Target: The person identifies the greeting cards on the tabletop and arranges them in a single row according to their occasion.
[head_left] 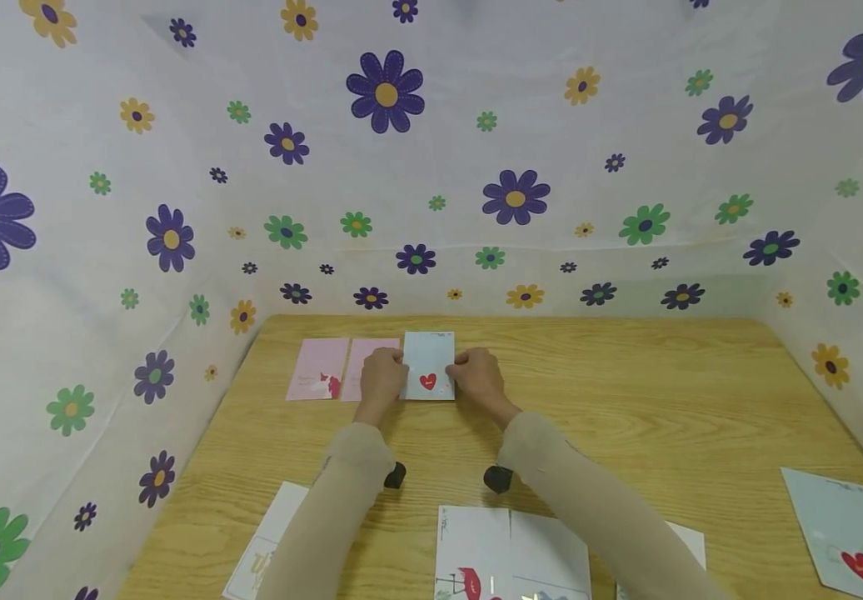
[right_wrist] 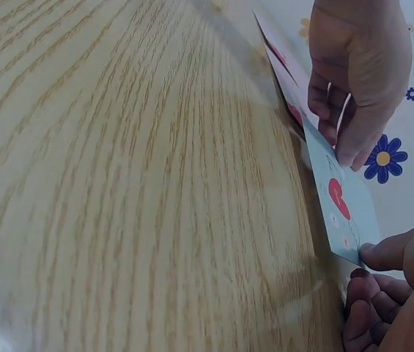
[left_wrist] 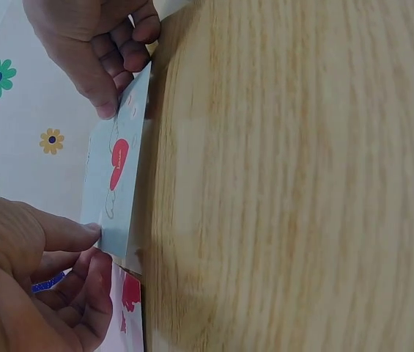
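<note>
A pale blue card with a red winged heart lies near the back of the wooden table. My left hand pinches its left edge, thumb on top. At the opposite edge my right hand pinches it the same way. Both thumbs press on the card face in the left wrist view, where the red heart shows between them. Two pink cards, an outer one and an inner one, sit side by side to the left; my left hand partly covers the inner one.
Nearer me lie white cards with a red bird picture, another white card at left, and one partly under my right sleeve. A second pale blue heart card is at the right front. A flower-patterned cloth surrounds the table.
</note>
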Tool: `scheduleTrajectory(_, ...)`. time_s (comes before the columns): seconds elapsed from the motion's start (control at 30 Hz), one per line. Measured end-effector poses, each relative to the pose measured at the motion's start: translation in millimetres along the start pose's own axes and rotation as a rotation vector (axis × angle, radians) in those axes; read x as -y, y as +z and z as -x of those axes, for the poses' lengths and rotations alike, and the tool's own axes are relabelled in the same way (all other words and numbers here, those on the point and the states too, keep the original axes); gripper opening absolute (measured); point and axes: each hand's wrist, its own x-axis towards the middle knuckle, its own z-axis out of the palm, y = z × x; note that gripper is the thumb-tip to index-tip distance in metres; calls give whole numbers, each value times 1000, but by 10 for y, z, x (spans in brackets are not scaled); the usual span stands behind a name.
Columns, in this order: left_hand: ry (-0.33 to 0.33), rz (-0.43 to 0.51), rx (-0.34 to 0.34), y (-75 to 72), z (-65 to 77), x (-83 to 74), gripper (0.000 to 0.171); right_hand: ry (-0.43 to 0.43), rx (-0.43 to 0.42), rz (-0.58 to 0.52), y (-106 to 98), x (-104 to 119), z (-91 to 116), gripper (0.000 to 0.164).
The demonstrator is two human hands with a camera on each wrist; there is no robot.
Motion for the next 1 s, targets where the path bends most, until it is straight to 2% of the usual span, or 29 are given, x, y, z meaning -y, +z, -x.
scheduleTrajectory(0.07, -2, -36, 3, -1, -1, -2, 27, -1, -3, 3, 0, 0, 0, 25)
scheduleTrajectory(0.17, 7, -78, 12, 2, -6, -5, 8, -2, -9, 11, 3, -4, 0, 24)
scheduleTrajectory(0.3, 32, -113, 17, 0, -8, -3, 33, -8, -3, 30, 18, -4, -3, 21)
scheduleTrajectory(0.4, 53, -130, 11, -9, -1, -7, 39, -9, 4, 47, 31, 6, 1, 18)
scheduleTrajectory(0.7, 64, -160, 29, -19, 15, -12, 35, -23, -15, 99, 75, -4, 8, 25)
scheduleTrajectory(0.8, 54, -173, 47, -4, 13, 3, 27, -39, -29, 131, 99, -28, -1, 24)
scheduleTrajectory(0.9, 37, -180, 54, 10, 15, 15, 11, -56, -43, 148, 111, -40, 1, 23)
scheduleTrajectory(1.0, 22, -174, 57, 20, 21, 19, 26, -69, -55, 156, 114, -37, 11, 23)
